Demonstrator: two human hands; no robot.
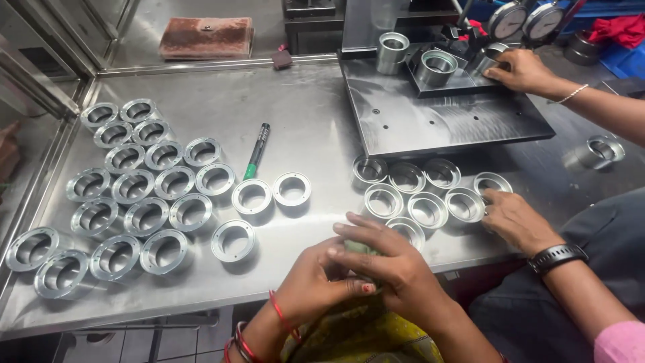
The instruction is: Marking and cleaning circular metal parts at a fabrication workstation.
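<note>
We hold a green cloth (363, 250) at the table edge between left hand (316, 282) and right hand (390, 262); any ring inside is hidden. Many rings (144, 195) wait left, fewer (423, 191) right.

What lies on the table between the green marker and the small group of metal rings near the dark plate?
In the head view, the stretch between the green marker and the small group of rings is bare steel table; nothing lies there.
</note>
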